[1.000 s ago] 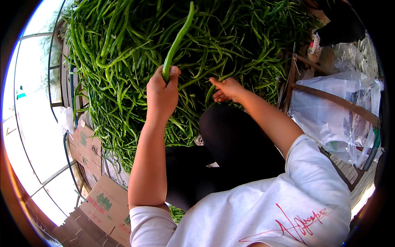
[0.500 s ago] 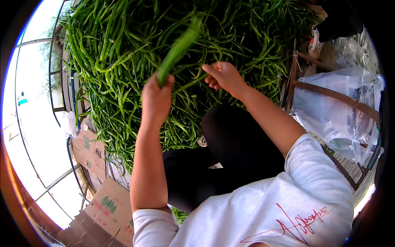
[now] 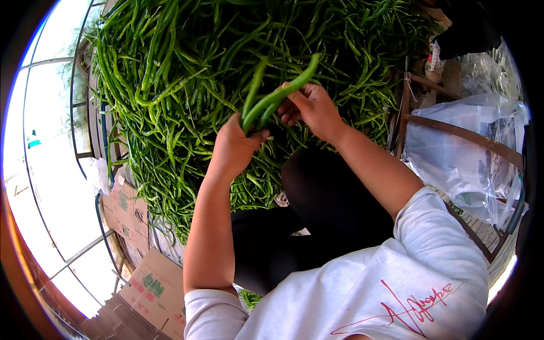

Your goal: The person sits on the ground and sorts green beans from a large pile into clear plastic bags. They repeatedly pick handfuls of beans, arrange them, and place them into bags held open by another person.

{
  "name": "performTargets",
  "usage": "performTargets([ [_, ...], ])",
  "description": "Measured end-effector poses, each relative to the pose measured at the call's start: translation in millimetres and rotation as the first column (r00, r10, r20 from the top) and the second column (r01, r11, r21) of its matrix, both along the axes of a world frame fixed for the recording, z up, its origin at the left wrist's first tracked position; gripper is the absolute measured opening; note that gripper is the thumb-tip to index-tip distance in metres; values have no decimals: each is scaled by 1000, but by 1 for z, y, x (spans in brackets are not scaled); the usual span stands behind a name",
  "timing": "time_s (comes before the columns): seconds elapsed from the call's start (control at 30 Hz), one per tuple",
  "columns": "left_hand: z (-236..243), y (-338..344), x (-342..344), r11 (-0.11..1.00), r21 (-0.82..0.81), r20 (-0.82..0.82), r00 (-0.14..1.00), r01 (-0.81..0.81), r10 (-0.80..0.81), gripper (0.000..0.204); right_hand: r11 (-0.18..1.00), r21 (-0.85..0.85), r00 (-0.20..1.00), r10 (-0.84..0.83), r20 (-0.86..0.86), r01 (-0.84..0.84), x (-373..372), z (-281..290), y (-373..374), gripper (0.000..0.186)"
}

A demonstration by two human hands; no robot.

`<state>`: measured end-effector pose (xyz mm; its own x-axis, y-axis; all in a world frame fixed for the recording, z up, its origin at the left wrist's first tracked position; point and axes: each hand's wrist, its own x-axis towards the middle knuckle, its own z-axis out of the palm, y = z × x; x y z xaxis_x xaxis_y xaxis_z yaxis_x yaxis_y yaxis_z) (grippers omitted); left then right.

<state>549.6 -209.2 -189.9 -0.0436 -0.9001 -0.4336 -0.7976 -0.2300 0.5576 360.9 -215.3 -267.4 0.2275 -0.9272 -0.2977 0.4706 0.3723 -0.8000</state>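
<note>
The left hand (image 3: 237, 146) clamps green peppers (image 3: 273, 101) by their lower ends, tips toward one o'clock, the right hand (image 3: 314, 110) curls close at two o'clock, whether gripping I cannot tell, over a pepper heap (image 3: 198, 90) spreading toward twelve, with clear plastic (image 3: 442, 161) at three and cardboard (image 3: 161, 292) at seven.

Bearing surface: mostly covered; from where I stand, its kind cannot be told. Visible part: one whitish sheet (image 3: 171, 249), creased, at the near left edge of the load. Load: one broad heap of long green peppers (image 3: 164, 141), loose, tangled, lying every which way, a few straggling along the sheet. Further: one small patch of green (image 3: 249, 298), nearer the person.
</note>
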Motion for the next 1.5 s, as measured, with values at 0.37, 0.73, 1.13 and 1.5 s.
performTargets([
  [0.37, 10, -24, 7, 939, -81, -283, 911, -333, 299, 19, 995, -81, 741, -12, -671, -57, -23, -85, -49, 21],
  [0.73, 19, -24, -10, 941, -79, -323, 902, -328, 287, 19, 832, -368, 125, -349, -929, -415, -3, -90, -41, 31],
  [1.13, 19, -21, -4, 930, 3, -487, 811, -368, 323, 14, 662, -552, 158, -558, -814, -507, -41, -40, 7, 27],
  [1.5, 24, -7, -20, 989, 144, -675, 734, 31, 76, 23, 287, -821, 319, -818, -478, -493, -31, 53, 12, 33],
])
